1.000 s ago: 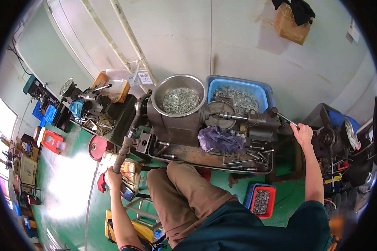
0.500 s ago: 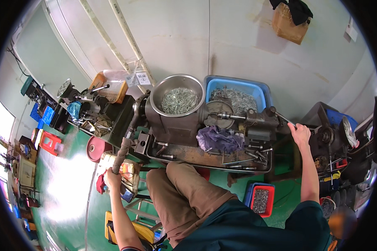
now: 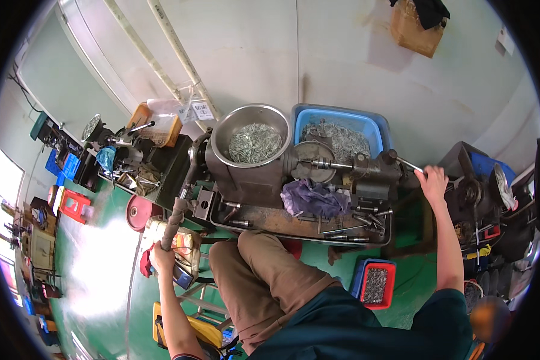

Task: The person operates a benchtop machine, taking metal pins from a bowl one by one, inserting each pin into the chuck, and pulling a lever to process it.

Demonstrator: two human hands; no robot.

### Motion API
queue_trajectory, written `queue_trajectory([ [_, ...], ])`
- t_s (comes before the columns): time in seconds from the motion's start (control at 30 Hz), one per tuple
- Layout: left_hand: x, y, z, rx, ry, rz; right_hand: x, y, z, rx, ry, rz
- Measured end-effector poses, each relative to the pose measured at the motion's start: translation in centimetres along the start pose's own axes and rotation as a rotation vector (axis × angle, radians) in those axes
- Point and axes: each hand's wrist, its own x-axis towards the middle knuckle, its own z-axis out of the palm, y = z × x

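Note:
At the lower left, my left hand [image 3: 162,257] is wrapped round the lower end of a long lever [image 3: 173,227], padded with brown wrapping, that slants up to the left end of a small bench lathe [image 3: 240,187]. On the other side, my right hand [image 3: 433,185] has its fingers closed on the end of a thin metal lever [image 3: 408,164] on the lathe's tailstock [image 3: 375,171]. A drill chuck [image 3: 321,163] points from the tailstock toward the headstock. A steel bowl [image 3: 218,133] of small metal pins rests on top of the headstock.
A blue plastic basin [image 3: 378,128] of metal parts stands behind the lathe. A purple rag [image 3: 315,198] and several tools lie in the lathe tray [image 3: 270,224]. Below is a red bin [image 3: 391,287] of small parts. More machines stand left and right.
My right hand has moved slightly up and away from me, and the tailstock lever has swung up with it. My left hand stays on the wrapped lever.

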Motion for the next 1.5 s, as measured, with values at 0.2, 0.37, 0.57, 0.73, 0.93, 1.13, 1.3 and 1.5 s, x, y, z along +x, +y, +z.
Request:
queue_trajectory([
  [0.2, -0.1, 0.0, -0.2, -0.005, -0.018, -0.042, 5.0, -8.9, 1.3, 0.107, 0.333, -0.165],
  [0.37, 0.5, -0.1, -0.1, 0.026, -0.025, -0.069, 5.3, -20.9, 2.0, 0.468, -0.105, -0.345],
  [0.57, -0.6, 0.6, -0.3, 0.025, -0.023, -0.103, 4.1, -26.4, 3.6, 0.814, -0.504, -0.412],
  [0.73, -3.8, 3.2, -0.1, 0.020, 0.073, -0.142, 3.8, -26.5, 4.8, 0.854, -0.596, -0.418],
  [0.93, -6.4, 5.1, 0.4, -0.026, 0.056, -0.145, 4.0, -26.7, 5.5, 0.883, -0.627, -0.431],
  [1.13, -6.0, 5.0, -0.1, -0.051, 0.026, -0.163, 5.6, -26.1, 4.5, 0.673, -0.702, -0.509],
  [1.3, -6.1, 5.0, 0.0, -0.047, 0.038, -0.126, 7.8, -25.2, 1.0, 0.059, -0.227, -0.304],
  [1.5, -6.0, 5.2, -0.1, -0.053, 0.041, -0.157, 8.5, -31.4, -2.3, 0.556, 0.289, -0.639],
])
